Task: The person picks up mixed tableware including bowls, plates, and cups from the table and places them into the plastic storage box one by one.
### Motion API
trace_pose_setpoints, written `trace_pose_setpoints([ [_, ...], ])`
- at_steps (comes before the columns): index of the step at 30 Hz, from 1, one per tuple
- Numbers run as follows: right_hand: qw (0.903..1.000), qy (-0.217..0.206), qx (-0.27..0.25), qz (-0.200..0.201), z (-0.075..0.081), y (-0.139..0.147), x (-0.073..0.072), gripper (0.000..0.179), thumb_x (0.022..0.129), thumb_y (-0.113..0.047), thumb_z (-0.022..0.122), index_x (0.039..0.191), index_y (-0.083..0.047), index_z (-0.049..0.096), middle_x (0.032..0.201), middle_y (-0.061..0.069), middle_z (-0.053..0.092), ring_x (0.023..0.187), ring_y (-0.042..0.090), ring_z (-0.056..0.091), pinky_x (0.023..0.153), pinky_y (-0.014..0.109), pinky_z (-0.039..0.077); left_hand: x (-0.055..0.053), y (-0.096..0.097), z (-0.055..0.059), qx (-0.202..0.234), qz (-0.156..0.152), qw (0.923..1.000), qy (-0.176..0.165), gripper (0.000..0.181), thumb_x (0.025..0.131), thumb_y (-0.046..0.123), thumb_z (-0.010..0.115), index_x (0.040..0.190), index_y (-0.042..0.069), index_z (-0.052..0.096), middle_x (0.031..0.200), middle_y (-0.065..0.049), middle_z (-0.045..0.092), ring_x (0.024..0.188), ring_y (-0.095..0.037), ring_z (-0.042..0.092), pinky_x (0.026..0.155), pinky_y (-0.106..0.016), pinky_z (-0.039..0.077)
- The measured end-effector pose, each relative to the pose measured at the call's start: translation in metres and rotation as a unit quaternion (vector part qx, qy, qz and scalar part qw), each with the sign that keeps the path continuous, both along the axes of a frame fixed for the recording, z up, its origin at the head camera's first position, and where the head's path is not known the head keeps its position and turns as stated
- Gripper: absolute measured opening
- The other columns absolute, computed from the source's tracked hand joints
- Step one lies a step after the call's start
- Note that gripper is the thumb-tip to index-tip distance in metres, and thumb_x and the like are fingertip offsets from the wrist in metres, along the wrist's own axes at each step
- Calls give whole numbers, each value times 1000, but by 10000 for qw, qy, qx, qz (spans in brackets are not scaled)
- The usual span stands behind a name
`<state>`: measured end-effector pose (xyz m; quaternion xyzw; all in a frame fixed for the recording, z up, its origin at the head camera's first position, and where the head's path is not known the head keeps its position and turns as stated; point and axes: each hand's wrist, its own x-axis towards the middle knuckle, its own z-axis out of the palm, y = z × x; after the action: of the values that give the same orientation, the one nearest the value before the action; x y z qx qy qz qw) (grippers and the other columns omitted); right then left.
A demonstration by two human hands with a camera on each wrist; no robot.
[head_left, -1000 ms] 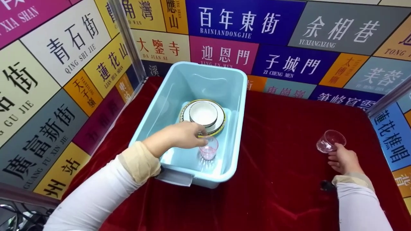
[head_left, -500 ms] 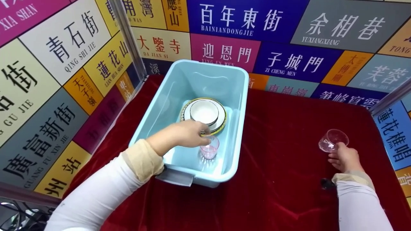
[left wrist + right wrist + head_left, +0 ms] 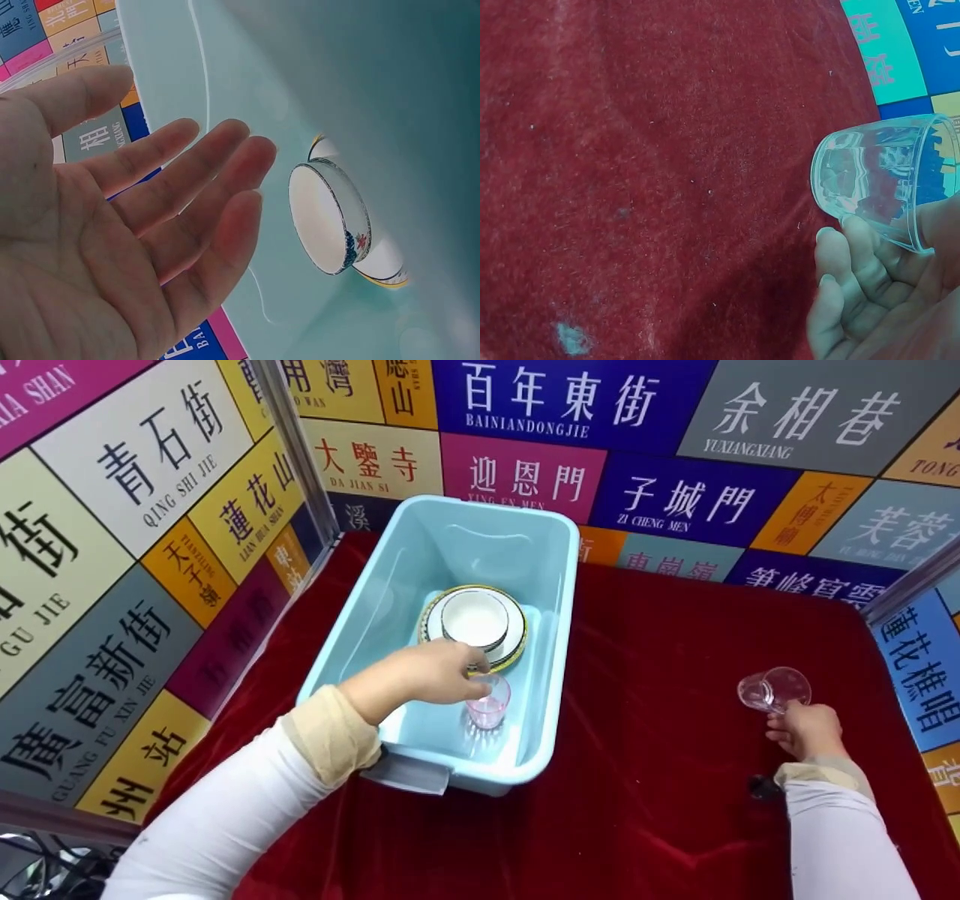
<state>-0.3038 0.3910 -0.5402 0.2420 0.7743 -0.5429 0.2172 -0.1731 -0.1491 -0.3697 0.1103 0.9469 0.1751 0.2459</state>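
In the head view my left hand (image 3: pixel 439 671) hangs inside the light blue plastic bin (image 3: pixel 559 660), just above a pink-tinted clear cup (image 3: pixel 487 709) that stands upright. From the left wrist, the fingers of that hand (image 3: pixel 150 217) look loosely extended with nothing in the palm. My right hand (image 3: pixel 811 731) pinches a clear plastic cup (image 3: pixel 786 688) at its rim, over the right side of the red cloth. This cup (image 3: pixel 870 172) lies tipped on its side in the right wrist view, its base toward the left.
White bowls (image 3: pixel 474 619) sit on yellow-rimmed plates (image 3: pixel 516 651) toward the back of the bin. Red velvet cloth (image 3: pixel 645 720) covers the table. Panels with printed street names (image 3: pixel 525 480) enclose the left, back and right.
The clear cup in my right hand has tilted over further, its base swinging up and left. My left hand stays nearly where it was above the pink-tinted cup.
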Motion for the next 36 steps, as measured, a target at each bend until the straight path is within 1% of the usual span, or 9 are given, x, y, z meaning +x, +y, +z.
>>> trace_pose_setpoints([
  [2, 10000, 34, 54, -35, 1, -1, 1, 43, 107, -26, 23, 93, -3, 56, 60, -7, 66, 56, 10, 68, 60, 26, 59, 0, 0, 1, 3, -17, 10000, 23, 43, 99, 40, 58, 136, 17, 62, 128, -5, 68, 115, -22, 63, 102, -46, 51],
  [6, 9999, 61, 128, 10, 2, -2, 6, 39, 106, -23, 26, 95, -3, 57, 61, -8, 67, 57, 9, 68, 61, 26, 60, 0, 0, 2, 9, -46, 10000, 36, 44, 99, 40, 58, 137, 17, 62, 132, -6, 67, 119, -24, 62, 104, -46, 51],
  [10, 9999, 26, 126, 66, 3, 0, 13, 39, 105, -23, 25, 98, -2, 57, 63, -7, 67, 58, 10, 68, 63, 26, 60, 0, 0, 4, 31, -95, 9999, 57, 44, 99, 39, 59, 136, 15, 62, 129, -7, 67, 118, -24, 61, 105, -46, 50],
  [14, 9998, 42, 200, 82, 6, 3, 20, 41, 106, -24, 24, 98, -1, 58, 64, -6, 67, 59, 11, 68, 64, 27, 61, -1, 1, 4, 98, -177, 9997, 113, 41, 99, 38, 58, 132, 13, 64, 121, -5, 67, 111, -23, 60, 102, -44, 51],
  [20, 9986, 241, 374, 288, 13, 1, 24, 43, 105, -26, 29, 89, -8, 64, 64, -10, 67, 61, 9, 68, 62, 26, 60, 0, -1, 4, 171, -108, 9997, 138, 36, 99, 39, 59, 125, 14, 66, 113, -4, 68, 104, -21, 60, 97, -42, 52],
  [25, 9948, 434, 772, 502, 22, -2, 30, 49, 104, -28, 30, 76, -17, 68, 61, -14, 66, 59, 6, 64, 57, 25, 56, 0, -2, 6, 179, -44, 9997, 184, 39, 99, 41, 58, 128, 16, 66, 116, -4, 69, 110, -23, 61, 100, -46, 51],
  [28, 9935, 548, 851, 526, 26, -4, 34, 50, 104, -29, 31, 72, -19, 68, 61, -14, 66, 57, 6, 63, 55, 25, 55, 0, -4, 5, 164, 10, 9996, 232, 40, 98, 44, 58, 128, 18, 66, 118, -4, 69, 114, -24, 62, 101, -48, 51],
  [30, 9929, 611, 857, 550, 27, -5, 37, 50, 104, -30, 31, 73, -19, 69, 60, -13, 66, 57, 6, 63, 55, 25, 55, 0, -5, 5, 166, 40, 9995, 254, 40, 98, 45, 58, 128, 19, 66, 118, -4, 69, 115, -24, 61, 102, -49, 50],
  [36, 9883, 777, 1095, 719, 32, -11, 45, 44, 102, -29, 34, 83, -11, 69, 64, -11, 67, 58, 8, 62, 56, 26, 57, 2, -8, 1, 325, 96, 9991, 249, 43, 98, 45, 59, 130, 17, 66, 119, -5, 70, 117, -25, 62, 105, -47, 50],
])
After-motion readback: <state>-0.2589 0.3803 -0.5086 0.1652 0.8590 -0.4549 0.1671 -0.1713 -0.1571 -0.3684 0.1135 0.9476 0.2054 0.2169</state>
